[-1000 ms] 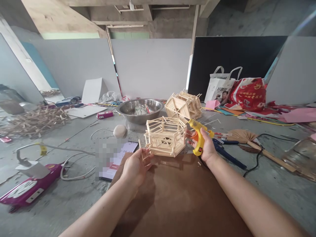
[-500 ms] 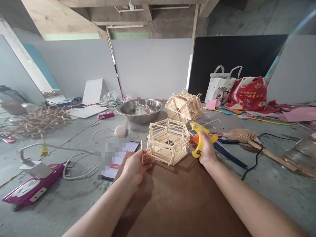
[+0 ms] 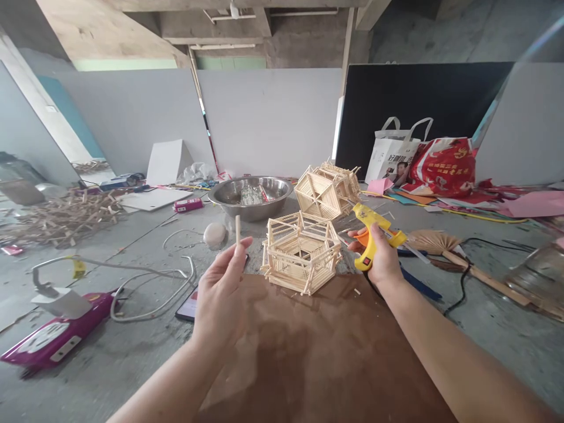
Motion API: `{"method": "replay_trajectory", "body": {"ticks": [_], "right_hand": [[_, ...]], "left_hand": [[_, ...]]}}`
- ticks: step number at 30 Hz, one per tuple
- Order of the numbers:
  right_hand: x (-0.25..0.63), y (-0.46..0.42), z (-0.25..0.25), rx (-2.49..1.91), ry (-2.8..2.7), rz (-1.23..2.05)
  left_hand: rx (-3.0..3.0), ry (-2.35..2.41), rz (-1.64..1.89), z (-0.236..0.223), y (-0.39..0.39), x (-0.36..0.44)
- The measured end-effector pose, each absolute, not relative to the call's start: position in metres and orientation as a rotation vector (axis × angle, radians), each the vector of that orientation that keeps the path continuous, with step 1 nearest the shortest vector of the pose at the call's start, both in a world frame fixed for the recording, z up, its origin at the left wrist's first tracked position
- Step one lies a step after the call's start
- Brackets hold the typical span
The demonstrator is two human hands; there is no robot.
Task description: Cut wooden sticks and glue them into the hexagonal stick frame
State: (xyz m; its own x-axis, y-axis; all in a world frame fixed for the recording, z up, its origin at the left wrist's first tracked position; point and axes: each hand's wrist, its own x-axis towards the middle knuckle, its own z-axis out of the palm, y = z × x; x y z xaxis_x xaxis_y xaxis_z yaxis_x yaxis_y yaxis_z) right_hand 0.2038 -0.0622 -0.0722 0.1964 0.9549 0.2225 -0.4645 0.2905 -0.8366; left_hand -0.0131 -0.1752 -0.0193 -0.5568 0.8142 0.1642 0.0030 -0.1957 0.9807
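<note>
A short wooden stick (image 3: 238, 229) stands upright in the pinched fingers of my left hand (image 3: 220, 288), left of the stick frame. My right hand (image 3: 382, 261) is wrapped round the grip of a yellow hot glue gun (image 3: 372, 226), whose nozzle points up and left. Between the hands, a six-sided open frame of wooden sticks (image 3: 302, 282) rests at the far edge of a brown board (image 3: 304, 358). Neither hand is touching the frame. Just behind it sits a second stick structure (image 3: 326, 194), tilted on its side. A phone (image 3: 187, 308) is partly hidden behind my left hand.
A steel basin (image 3: 251, 197) stands behind the frame. On the left are a purple power strip (image 3: 57, 332) with a plugged-in charger, a white cable and a pile of wooden pieces (image 3: 74, 217). A fan (image 3: 434, 244), a black cord and bags (image 3: 445, 167) are on the right.
My left hand has risen and moved left from the frame, lifting the stick. My right hand has shifted the glue gun to the right, away from the frame. A small wooden bit now shows on the board.
</note>
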Motion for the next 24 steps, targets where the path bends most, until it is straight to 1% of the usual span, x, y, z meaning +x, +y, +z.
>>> {"method": "replay_trajectory", "body": {"ticks": [4, 7, 10, 13, 18, 21, 24], "right_hand": [[0.209, -0.067, -0.058, -0.64, -1.027, 1.151], [0.214, -0.069, -0.048, -0.62, -1.181, 1.169], [0.221, -0.072, -0.045, -0.644, -1.311, 1.225], [0.228, -0.077, -0.053, -0.688, -1.366, 1.249], [0.237, -0.084, -0.078, -0.728, -1.337, 1.293], [0.241, -0.086, -0.089, -0.751, -1.271, 1.361], [0.243, -0.086, -0.094, -0.758, -1.234, 1.408]], "left_hand": [[1.155, 1.288, 1.53, 0.005, -0.162, -0.004], [1.18, 1.121, 1.343, 0.02, -0.145, 0.008], [1.174, 1.072, 1.218, 0.027, -0.129, 0.02], [1.171, 1.069, 1.154, 0.021, -0.115, 0.027], [1.176, 1.042, 1.18, 0.0, -0.099, 0.024], [1.172, 1.105, 1.219, -0.002, -0.094, 0.017], [1.179, 1.164, 1.101, 0.003, -0.092, 0.01]]}}
